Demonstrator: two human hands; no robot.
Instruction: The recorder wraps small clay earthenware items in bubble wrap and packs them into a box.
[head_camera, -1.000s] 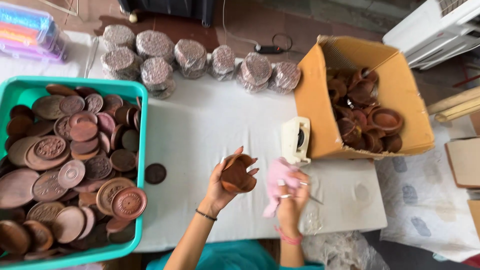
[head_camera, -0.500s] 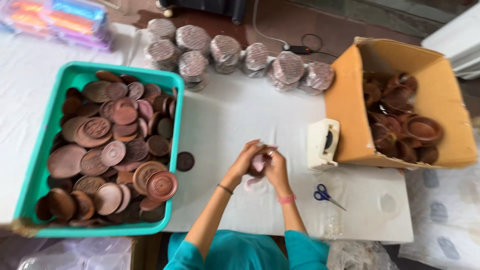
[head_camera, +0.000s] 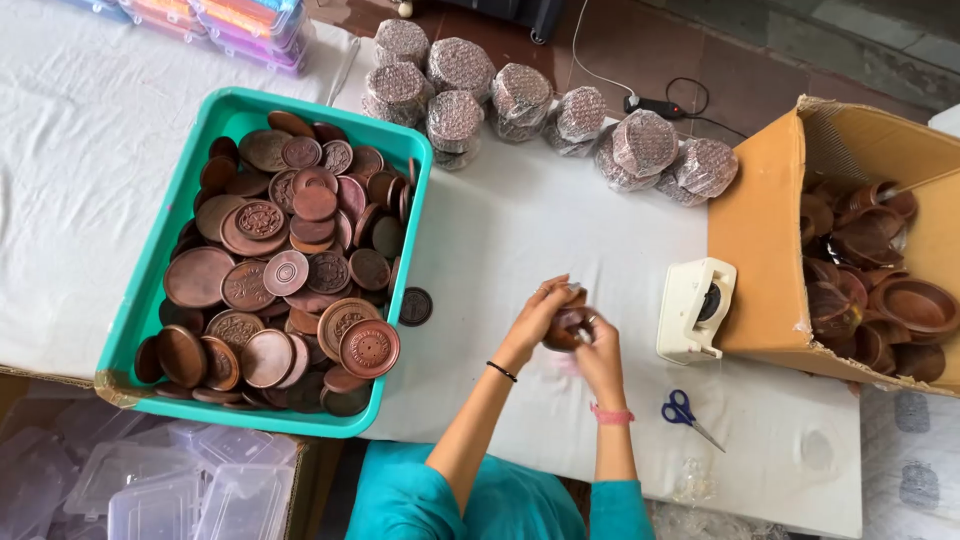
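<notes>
My left hand (head_camera: 536, 318) and my right hand (head_camera: 600, 350) meet over the white table (head_camera: 520, 220) and together hold a small brown wooden bowl (head_camera: 568, 324). A bit of pink cloth (head_camera: 572, 362) shows under my right palm, pressed against the bowl. The left fingers curl over the bowl's rim from the left. One dark round lid (head_camera: 415, 306) lies flat on the table just left of my hands.
A teal tray (head_camera: 190, 190) heaped with brown carved round lids is at the left. A cardboard box (head_camera: 765, 250) of wooden bowls stands at the right, a white tape dispenser (head_camera: 695, 310) beside it. Blue-handled scissors (head_camera: 685, 412) lie near the front. Bubble-wrapped bundles (head_camera: 520, 100) line the back.
My hands have come together from apart: the bowl held up in the left hand and the pink cloth in the right now meet. The view has shifted right and downward.
</notes>
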